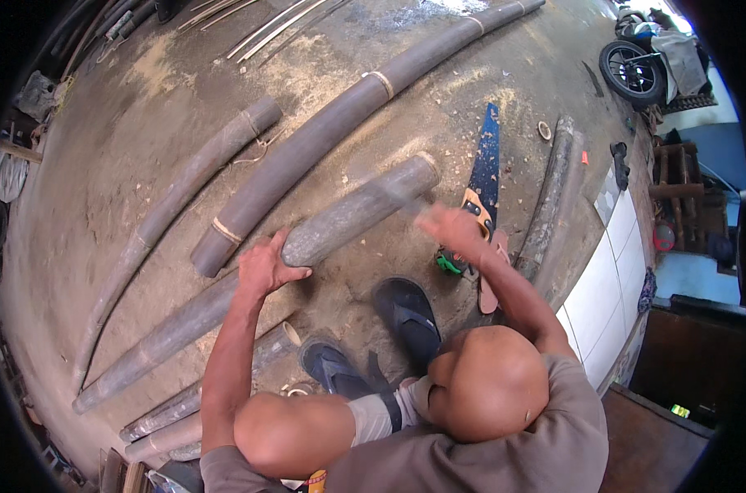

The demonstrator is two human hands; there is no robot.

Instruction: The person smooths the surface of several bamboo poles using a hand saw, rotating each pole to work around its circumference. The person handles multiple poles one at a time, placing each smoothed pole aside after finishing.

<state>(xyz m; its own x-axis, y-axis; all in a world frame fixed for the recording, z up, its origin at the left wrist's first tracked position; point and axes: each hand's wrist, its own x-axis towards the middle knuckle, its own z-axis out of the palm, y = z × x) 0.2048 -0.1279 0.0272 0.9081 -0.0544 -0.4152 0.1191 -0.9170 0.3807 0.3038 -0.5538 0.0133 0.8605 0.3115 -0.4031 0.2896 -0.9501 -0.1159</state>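
A thick grey bamboo pole (pixel 356 209) lies slantwise before me, its cut end pointing to the far right. My left hand (pixel 264 264) is closed around it near the middle, thumb on the near side. Beyond that hand, the pole seems to run on toward the lower left. My right hand (pixel 453 230) is smeared by motion near the cut end, its fingers curled. A blurred grey, blade-like shape (pixel 412 203) reaches from it toward the pole; its kind cannot be made out. Beside the right hand rests a handsaw (pixel 485 164) with a dark blue blade and wooden handle.
A longer brown bamboo pole (pixel 307 152) and a thinner one (pixel 172 201) lie beyond. More poles (pixel 545 197) are at right, near white tiles (pixel 607 287). A green-and-black object (pixel 449 261) sits by the saw handle. Sandals (pixel 407 316) are on my feet. A motorbike wheel (pixel 632 72) stands far right.
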